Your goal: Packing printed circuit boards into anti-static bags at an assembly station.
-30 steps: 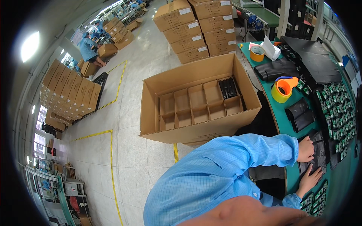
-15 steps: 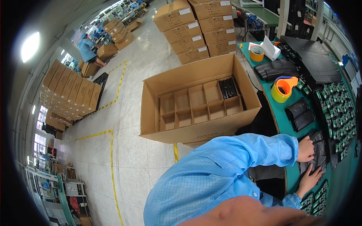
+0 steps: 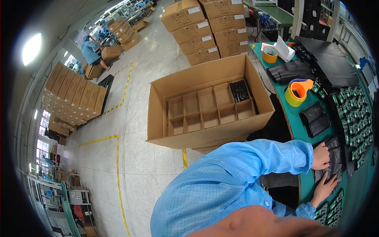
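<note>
On the green tabletop at the right lies a shiny black plastic bag, flat and creased, under both of my hands. My left hand is closed, its fingers curled down at the bag's near side. Just below it, my right hand rests with its fingers spread on the bag's lower part. Beyond the left hand lie folded black packets. Left of the table, an open carton has cardboard dividers, and several black packets stand in one far-right compartment.
Rows of green circuit boards cover the table's right side. An orange tape dispenser, a tape roll and a black bag stack lie farther up. Stacked cartons stand behind the open carton. A co-worker bends over boxes far left.
Both hands stay at nearly the same place on the black bag. The view has shifted very slightly, and the far co-worker has moved a little.
</note>
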Demonstrator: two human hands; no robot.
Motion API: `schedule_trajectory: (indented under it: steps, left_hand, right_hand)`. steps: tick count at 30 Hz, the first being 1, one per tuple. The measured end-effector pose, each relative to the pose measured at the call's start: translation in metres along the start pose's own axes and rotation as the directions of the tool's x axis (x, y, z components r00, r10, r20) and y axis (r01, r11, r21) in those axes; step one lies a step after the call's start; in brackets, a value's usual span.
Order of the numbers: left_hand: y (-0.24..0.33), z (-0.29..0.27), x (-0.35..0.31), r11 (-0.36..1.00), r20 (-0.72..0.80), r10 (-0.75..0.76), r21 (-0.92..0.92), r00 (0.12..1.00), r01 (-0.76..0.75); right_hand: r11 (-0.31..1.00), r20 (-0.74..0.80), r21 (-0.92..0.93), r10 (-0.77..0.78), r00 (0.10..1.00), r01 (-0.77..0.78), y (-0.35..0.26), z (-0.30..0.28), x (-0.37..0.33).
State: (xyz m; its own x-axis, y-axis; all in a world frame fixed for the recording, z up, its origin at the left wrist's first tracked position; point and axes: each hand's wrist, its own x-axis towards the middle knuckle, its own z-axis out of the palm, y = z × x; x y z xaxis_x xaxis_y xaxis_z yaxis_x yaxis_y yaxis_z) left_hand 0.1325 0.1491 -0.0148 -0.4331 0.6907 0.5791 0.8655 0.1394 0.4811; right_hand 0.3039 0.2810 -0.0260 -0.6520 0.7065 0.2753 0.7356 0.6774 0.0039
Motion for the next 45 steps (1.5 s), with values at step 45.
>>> schedule_trajectory:
  steps: [45]
  left_hand:
    - [0.000, 0.002, 0.001, 1.000, 0.009, -0.024, -0.017, 1.000, 0.024]
  right_hand:
    - [1.000, -0.015, -0.014, -0.003, 1.000, 0.003, 0.001, 0.002, 0.001]
